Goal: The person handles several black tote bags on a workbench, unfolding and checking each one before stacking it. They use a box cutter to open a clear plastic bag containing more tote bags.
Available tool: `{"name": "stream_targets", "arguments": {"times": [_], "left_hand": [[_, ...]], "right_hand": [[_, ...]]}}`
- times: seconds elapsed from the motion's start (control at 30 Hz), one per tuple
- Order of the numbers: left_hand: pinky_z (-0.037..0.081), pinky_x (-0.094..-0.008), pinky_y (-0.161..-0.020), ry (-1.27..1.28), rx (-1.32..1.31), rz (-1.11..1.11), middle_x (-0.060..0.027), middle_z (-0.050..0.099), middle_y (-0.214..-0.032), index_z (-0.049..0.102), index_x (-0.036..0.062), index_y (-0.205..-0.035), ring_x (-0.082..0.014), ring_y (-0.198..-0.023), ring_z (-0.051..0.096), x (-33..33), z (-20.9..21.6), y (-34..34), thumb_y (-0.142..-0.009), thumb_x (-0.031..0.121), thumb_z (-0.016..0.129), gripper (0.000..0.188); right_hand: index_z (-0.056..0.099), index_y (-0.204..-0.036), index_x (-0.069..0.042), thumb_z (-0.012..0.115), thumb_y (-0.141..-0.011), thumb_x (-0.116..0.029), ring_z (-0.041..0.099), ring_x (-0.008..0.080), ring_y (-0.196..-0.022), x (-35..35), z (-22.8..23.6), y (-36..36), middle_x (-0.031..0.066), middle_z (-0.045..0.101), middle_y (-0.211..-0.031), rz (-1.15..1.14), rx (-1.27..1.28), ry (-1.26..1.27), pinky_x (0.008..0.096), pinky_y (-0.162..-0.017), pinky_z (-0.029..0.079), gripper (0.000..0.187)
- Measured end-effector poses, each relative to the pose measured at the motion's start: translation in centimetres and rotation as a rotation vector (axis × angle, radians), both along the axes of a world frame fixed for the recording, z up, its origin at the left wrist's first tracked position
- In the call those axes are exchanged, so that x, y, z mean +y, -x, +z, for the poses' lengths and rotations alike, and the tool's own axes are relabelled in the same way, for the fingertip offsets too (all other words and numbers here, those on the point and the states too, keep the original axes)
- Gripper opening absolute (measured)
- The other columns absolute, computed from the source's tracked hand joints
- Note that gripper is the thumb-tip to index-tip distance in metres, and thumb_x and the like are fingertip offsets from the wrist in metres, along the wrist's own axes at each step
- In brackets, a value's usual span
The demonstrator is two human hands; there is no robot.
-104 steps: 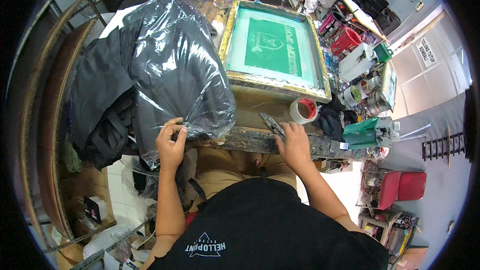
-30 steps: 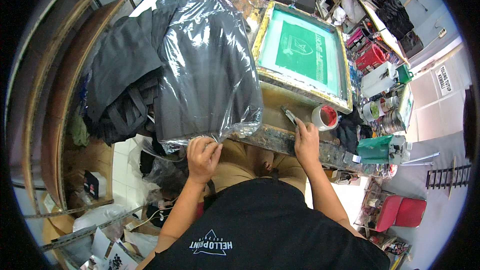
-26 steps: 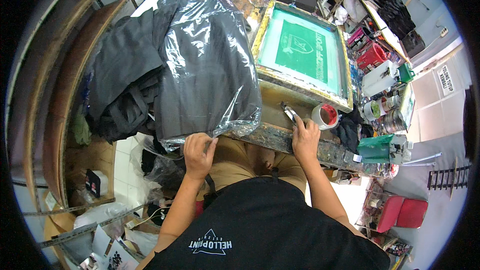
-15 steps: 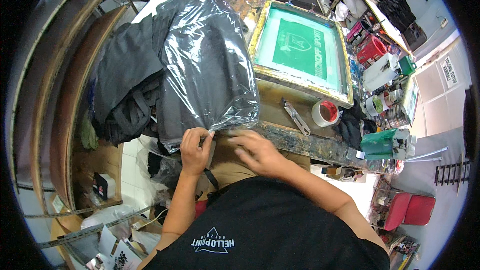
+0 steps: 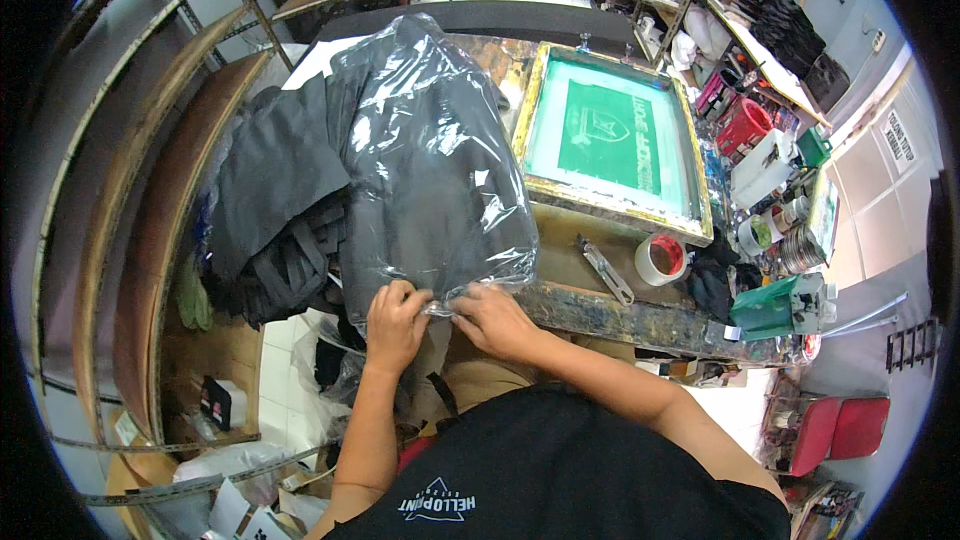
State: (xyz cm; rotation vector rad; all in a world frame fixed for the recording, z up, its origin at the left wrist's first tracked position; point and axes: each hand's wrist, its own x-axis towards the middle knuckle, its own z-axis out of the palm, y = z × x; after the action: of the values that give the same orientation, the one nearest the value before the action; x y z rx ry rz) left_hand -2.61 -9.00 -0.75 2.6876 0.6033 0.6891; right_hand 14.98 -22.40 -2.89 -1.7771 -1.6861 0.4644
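Clear plastic bag (image 5: 425, 155) packed with dark grey folded garments, glossy and crinkled, catching white glare. Lying flat on the worn worktable, stretched from the far edge to the near edge, just left of the green-meshed printing frame. Partly overlapping a heap of loose dark clothing on its left. Near end bunched and crumpled, overhanging the table's near edge.

Clear plastic bag (image 5: 430, 170) of dark folded garments, lying on the counter (image 5: 600, 305), near edge pinched by both hands. White rectangular sign (image 5: 901, 141) with dark print, on the far right wall.
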Motion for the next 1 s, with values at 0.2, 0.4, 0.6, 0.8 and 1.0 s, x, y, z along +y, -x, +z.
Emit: {"name": "stream_targets", "arguments": {"times": [0.2, 0.4, 0.6, 0.8, 1.0], "left_hand": [[0.052, -0.0455, -0.077, -0.025, -0.125, -0.013, -0.0096, 0.066, -0.092, 0.075, 0.0056, -0.102, -0.0329, -0.087, 0.064, 1.2, 1.1, -2.9, -0.084, 0.009, 0.073, 0.018], [0.053, -0.0458, -0.079, 0.023, -0.169, -0.020, -0.0119, 0.069, -0.097, 0.075, 0.0046, -0.104, -0.0353, -0.090, 0.067, 1.7, 2.7, -6.1, -0.085, 0.005, 0.071, 0.019], [0.052, -0.0467, -0.077, 0.045, -0.256, 0.019, -0.0137, 0.068, -0.091, 0.075, 0.0029, -0.101, -0.0372, -0.086, 0.067, 1.9, 2.6, -7.2, -0.093, 0.007, 0.069, 0.011], [0.051, -0.0478, -0.074, 0.012, -0.278, 0.071, -0.0142, 0.067, -0.090, 0.071, 0.0021, -0.097, -0.0378, -0.086, 0.066, 2.4, 1.9, -7.5, -0.095, 0.009, 0.069, 0.008], [0.049, -0.0452, -0.068, 0.009, -0.375, 0.265, -0.0153, 0.066, -0.086, 0.072, 0.0004, -0.097, -0.0366, -0.076, 0.064, 8.0, 2.0, -6.5, -0.100, 0.018, 0.068, 0.018]], "right_hand": [[0.076, -0.113, -0.006, 0.072, -0.093, -0.019, 0.061, 0.0390, -0.102, -0.5, 1.7, -0.3, 0.0173, 0.064, -0.100, -0.102, 0.030, -0.150, 0.0514, -0.089, 0.048, 0.025], [0.077, -0.110, -0.004, 0.074, -0.089, -0.012, 0.063, 0.0385, -0.102, -0.1, -0.2, -2.6, 0.0177, 0.070, -0.104, -0.124, -0.029, -0.341, 0.0506, -0.088, 0.048, 0.023], [0.079, -0.109, -0.010, 0.075, -0.089, -0.013, 0.062, 0.0346, -0.103, -0.5, 0.4, -3.2, 0.0127, 0.070, -0.105, -0.081, 0.013, -0.350, 0.0463, -0.094, 0.045, 0.020], [0.079, -0.107, -0.013, 0.075, -0.092, -0.016, 0.057, 0.0316, -0.114, -0.6, 1.5, -3.5, 0.0092, 0.068, -0.115, -0.058, 0.119, -0.320, 0.0462, -0.101, 0.041, 0.016], [0.074, -0.109, -0.011, 0.073, -0.095, -0.021, 0.056, 0.0323, -0.122, -1.9, 1.3, -2.8, 0.0076, 0.066, -0.126, 0.198, 0.005, -0.336, 0.0476, -0.104, 0.042, 0.016]]}}
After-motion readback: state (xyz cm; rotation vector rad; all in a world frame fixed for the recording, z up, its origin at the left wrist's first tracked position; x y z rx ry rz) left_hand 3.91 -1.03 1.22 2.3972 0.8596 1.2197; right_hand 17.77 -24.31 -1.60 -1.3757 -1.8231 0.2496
